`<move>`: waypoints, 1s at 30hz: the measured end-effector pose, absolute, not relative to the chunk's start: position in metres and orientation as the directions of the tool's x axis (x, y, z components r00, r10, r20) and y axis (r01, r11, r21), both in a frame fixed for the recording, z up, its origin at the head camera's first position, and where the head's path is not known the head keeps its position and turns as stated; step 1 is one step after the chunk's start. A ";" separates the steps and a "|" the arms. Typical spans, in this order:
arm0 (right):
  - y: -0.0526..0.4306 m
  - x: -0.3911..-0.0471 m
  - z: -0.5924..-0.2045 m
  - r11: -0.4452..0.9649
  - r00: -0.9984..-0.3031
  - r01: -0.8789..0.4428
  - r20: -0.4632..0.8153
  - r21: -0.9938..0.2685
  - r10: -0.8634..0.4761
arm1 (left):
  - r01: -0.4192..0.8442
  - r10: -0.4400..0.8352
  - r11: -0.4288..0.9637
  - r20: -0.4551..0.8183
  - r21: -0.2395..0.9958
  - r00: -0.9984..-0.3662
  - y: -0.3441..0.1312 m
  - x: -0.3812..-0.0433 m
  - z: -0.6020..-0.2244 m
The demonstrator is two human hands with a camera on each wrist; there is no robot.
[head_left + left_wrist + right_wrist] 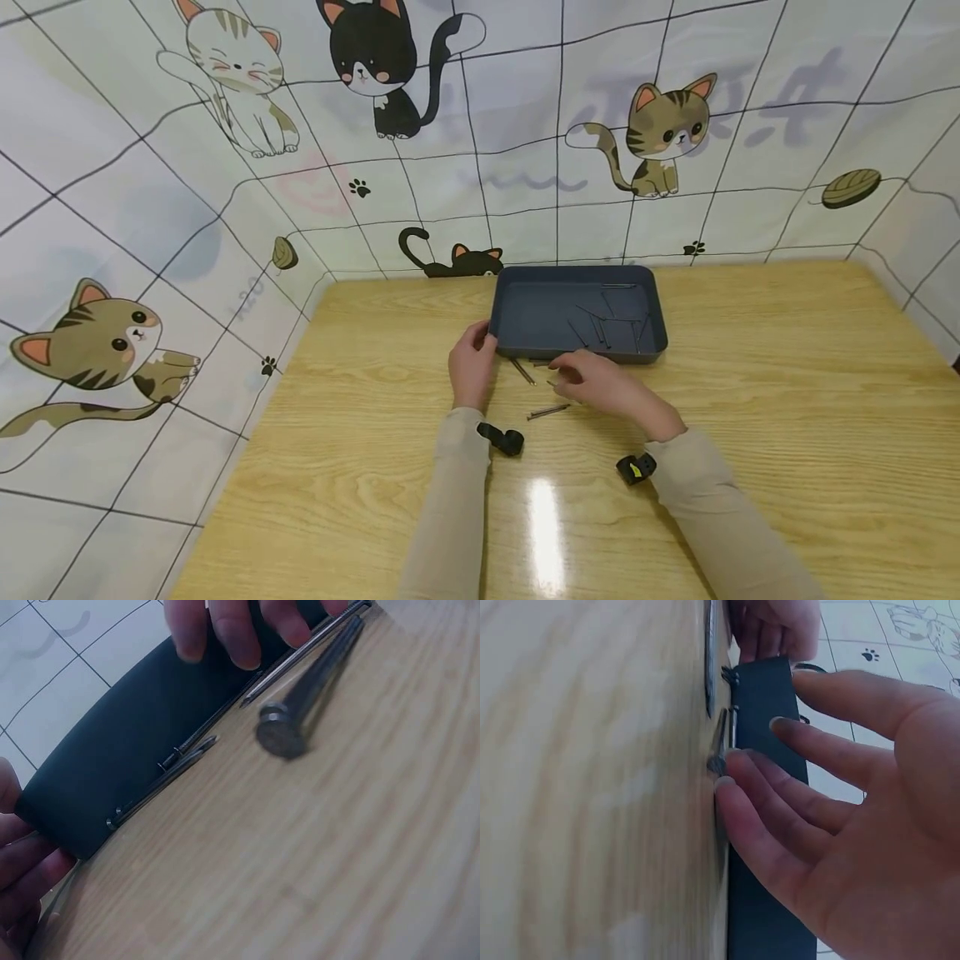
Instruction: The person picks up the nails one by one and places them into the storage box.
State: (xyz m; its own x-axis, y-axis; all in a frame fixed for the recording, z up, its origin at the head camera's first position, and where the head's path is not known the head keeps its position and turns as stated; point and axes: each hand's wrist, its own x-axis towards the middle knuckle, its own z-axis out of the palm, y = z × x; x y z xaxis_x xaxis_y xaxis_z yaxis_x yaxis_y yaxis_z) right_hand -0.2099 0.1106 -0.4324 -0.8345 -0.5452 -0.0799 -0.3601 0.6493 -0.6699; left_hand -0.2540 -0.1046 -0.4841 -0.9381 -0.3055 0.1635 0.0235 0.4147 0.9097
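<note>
Left hand point(471, 367) grips tray point(532, 312); right hand point(600, 385) slants inward beside loose nails point(548, 411).

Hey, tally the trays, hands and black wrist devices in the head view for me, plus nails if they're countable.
Tray: 1
Hands, left hand and right hand: 2
Black wrist devices: 2
Total: 5, leaving out the nails, too bunched to count surely.

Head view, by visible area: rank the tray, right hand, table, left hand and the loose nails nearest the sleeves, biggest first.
1. Table
2. Tray
3. Right hand
4. Left hand
5. Loose nails, clearly smallest
</note>
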 end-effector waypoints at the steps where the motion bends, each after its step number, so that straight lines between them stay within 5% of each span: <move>1: 0.109 -0.209 -0.433 0.651 -0.832 -0.355 -0.091 -0.671 -0.547 | 0.024 -0.306 0.415 0.164 0.909 -0.938 -0.105 -0.254 -0.484; 30: 0.092 -0.196 -0.436 0.696 -0.784 -0.465 -0.109 -0.547 -0.611 | 0.013 -0.302 0.398 0.145 0.917 -0.942 -0.103 -0.252 -0.483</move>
State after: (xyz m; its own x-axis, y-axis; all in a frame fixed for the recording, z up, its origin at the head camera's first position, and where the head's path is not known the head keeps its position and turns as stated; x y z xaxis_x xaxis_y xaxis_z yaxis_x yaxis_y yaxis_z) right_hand -0.1963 0.0919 -0.4363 -0.7841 -0.6109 -0.1095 -0.4655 0.6955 -0.5474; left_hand -0.2516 -0.1034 -0.4835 -0.9422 -0.3020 0.1448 0.0134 0.3979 0.9173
